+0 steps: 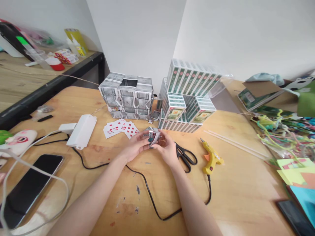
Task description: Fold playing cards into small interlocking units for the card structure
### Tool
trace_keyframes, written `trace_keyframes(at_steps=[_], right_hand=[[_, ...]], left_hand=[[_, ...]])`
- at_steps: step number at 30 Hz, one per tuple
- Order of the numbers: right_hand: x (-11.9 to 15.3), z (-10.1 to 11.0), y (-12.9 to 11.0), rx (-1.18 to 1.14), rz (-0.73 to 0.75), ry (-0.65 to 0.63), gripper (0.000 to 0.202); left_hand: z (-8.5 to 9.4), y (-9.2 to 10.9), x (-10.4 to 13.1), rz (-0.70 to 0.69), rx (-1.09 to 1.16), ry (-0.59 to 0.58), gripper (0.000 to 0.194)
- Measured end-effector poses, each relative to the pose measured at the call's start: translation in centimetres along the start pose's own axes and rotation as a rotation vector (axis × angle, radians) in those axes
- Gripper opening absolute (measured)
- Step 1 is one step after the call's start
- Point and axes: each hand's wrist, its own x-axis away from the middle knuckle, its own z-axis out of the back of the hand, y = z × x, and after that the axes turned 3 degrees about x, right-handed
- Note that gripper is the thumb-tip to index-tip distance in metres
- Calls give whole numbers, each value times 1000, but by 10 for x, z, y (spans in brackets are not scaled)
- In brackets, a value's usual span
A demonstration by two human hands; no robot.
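Bare forearms [95, 192] convergent over the table [236, 186], left hand [135, 145] and right hand [168, 149] both around folded cards [155, 137]

The light-brown tabletop [236, 196] is smooth wood, the folded grey-patterned card piece [154, 137] paper, the yellow pistol-shaped glue gun [211, 160] plastic, and the black rectangular phone [29, 185] at near left glossy.
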Motion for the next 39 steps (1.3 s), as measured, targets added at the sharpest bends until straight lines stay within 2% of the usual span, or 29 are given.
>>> trace_keyframes(at_steps=[5,8,12,18,24,35,39], right_hand=[[-3,3,-7,-172,-97,-41,39],[-4,6,-7,-231,-157,-87,38],[-4,9,-9,-201,-174,-128,35],[-2,9,-12,-201,-205,-148,30],[-2,9,-12,-213,-243,-128,36],[-2,6,-9,-207,-188,-78,34],[-2,5,-13,-168,-169,-102,34]], left_hand=[[-2,-5,-2,-129,-149,-4,49],[-4,-12,-2,-284,-294,40,56],[-6,-19,1,-472,-564,24,55],[-4,-18,4,-681,-940,55,51],[-4,-14,5,-718,-1167,90,50],[-5,-14,4,-769,-1221,82,52],[-6,-16,4,-769,-1268,85,53]])
